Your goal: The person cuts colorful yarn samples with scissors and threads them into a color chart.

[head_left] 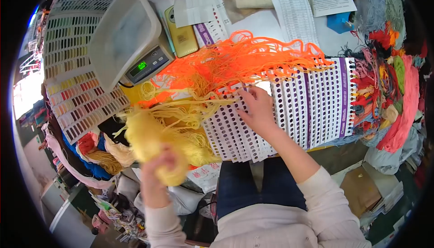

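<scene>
My left hand [162, 163], blurred by motion, is closed on a loose bundle of pale yellow thread [147, 135] at the lower left. Strands run from near the bundle toward the middle. My right hand [258, 108] rests over the white punched cards [235, 135], with its thumb and fingers apart near the ends of the yellow strands. Whether a strand lies between those fingers is too small to tell. Bright orange thread [226, 60] lies tangled just beyond my right hand. More punched cards [316, 99] with purple strips lie to its right.
A white scale [131, 35] with a lit green display stands at the upper left, beside a gold phone [181, 33]. Colour sample charts [72, 53] cover the far left. Printed sheets [289, 8] lie at the back. Multicoloured thread bundles [393, 108] pile up at the right.
</scene>
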{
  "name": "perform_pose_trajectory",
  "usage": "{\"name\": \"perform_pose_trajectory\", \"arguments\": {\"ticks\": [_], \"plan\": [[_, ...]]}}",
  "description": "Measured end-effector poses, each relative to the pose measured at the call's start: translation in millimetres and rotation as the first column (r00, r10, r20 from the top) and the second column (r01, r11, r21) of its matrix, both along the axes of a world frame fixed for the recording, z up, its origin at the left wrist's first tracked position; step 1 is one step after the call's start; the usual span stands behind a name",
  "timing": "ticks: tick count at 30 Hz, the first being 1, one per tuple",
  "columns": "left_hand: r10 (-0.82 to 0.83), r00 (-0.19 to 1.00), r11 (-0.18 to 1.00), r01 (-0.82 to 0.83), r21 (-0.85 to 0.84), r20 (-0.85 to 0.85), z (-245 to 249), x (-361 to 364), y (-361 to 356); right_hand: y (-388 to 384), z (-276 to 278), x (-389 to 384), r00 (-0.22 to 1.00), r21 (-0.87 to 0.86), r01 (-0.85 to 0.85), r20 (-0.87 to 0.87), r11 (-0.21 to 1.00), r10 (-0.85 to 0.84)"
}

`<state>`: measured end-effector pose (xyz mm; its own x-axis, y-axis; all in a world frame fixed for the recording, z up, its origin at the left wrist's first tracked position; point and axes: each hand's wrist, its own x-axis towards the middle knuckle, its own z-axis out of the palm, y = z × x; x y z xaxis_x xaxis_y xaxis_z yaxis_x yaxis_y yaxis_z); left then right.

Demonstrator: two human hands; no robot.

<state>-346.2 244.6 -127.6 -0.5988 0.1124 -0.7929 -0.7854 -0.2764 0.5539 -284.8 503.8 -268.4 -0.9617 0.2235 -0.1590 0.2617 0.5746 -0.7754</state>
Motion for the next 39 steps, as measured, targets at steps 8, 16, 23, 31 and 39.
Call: {"name": "perform_pose_trajectory", "arguments": {"ticks": [8, 16, 23, 31, 39], "plan": [[-0.233, 0.966, 0.831, 0.140, 0.538, 0.109, -65.7, 28.2, 113.8, -3.2, 60.8, 13.5, 0.969, -0.607, 0.245, 0.164, 0.756, -0.182], [-0.199, 0.972, 0.847, 0.106, 0.520, 0.126, -62.8, 32.7, 119.5, 8.3, 69.3, 18.2, 0.853, -0.848, 0.522, 0.521, 0.092, -0.039], [-0.250, 0.962, 0.876, 0.175, 0.450, 0.113, -66.7, 36.5, 127.1, 12.4, 75.0, 21.0, 0.848, -0.846, 0.530, 0.529, 0.054, -0.025], [-0.241, 0.962, 0.833, 0.137, 0.536, 0.128, -61.8, 34.3, 125.4, 14.9, 76.1, 18.9, 0.881, -0.882, 0.469, 0.471, 0.057, 0.044], [-0.214, 0.965, 0.823, 0.093, 0.560, 0.153, -64.4, 33.6, 124.2, 16.1, 77.8, 15.4, 0.891, -0.894, 0.441, 0.447, 0.075, 0.082]]}}
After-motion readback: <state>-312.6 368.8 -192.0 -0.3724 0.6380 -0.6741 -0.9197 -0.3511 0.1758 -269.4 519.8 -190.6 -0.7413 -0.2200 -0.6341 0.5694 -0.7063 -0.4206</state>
